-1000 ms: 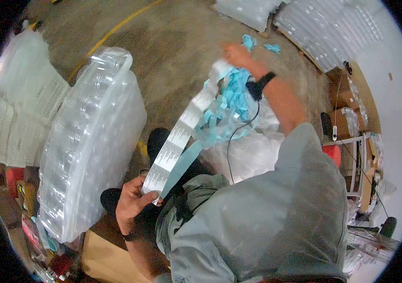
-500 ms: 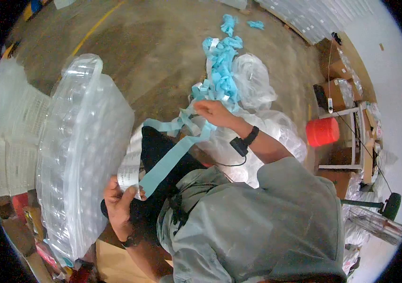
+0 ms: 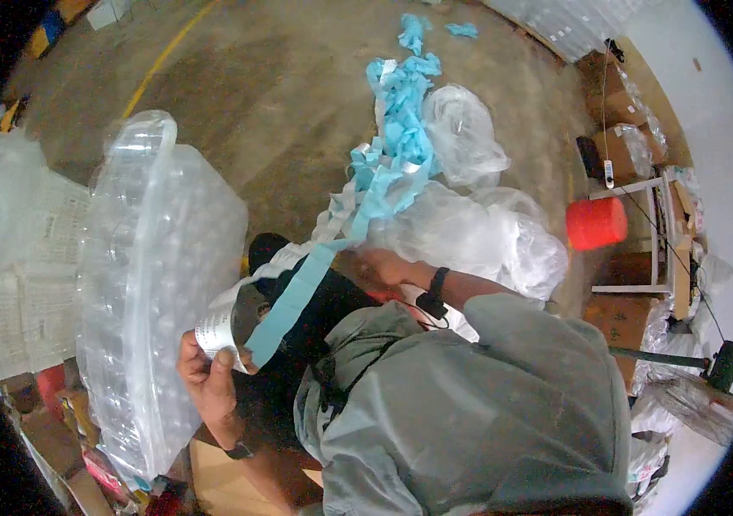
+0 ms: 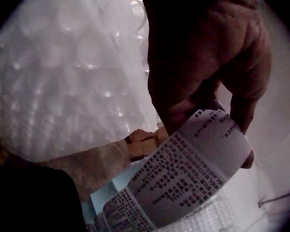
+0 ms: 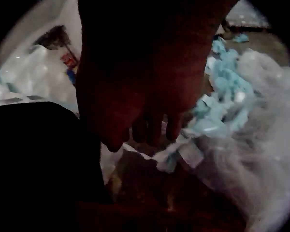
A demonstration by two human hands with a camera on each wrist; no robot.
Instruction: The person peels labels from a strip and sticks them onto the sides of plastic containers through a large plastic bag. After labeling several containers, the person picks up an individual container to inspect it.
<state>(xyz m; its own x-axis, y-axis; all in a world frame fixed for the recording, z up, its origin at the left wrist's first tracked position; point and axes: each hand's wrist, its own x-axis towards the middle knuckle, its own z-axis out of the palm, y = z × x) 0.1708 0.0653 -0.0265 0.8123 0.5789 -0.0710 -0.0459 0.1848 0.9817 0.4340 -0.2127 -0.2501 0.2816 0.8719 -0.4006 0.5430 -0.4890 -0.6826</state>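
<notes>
A long, flexible paper label strip [image 3: 214,334], its white face divided into panels of dense dark print, hangs beside the right-hand face of a tall, clear plastic-wrapped stack of rounded cups [image 3: 143,284]. The strip bends in a curl at its near end; a pale blue-green band of smooth backing [image 3: 293,301] slants up and away from there. The left hand [image 3: 212,387] pinches the strip between thumb and fingers, close by the stack. The right hand [image 3: 384,268] is farther right of the stack, its fingers pointing down; whether they grip anything, I cannot tell.

Farther out from the stack, to its upper right, a crumpled turquoise ribbon heap [image 3: 405,112] trails over a brown-grey concrete floor [image 3: 280,112]. Cloudy, transparent plastic film bundles [image 3: 513,241] lie right of the stack, past the heap. A painted yellow line [image 3: 164,60] crosses the floor beyond the stack's top. Far right of the stack are a round red plastic bucket [image 3: 596,224], a white-framed rack [image 3: 666,232], brown cardboard boxes [image 3: 629,103] and a plain white wall [image 3: 719,155].
</notes>
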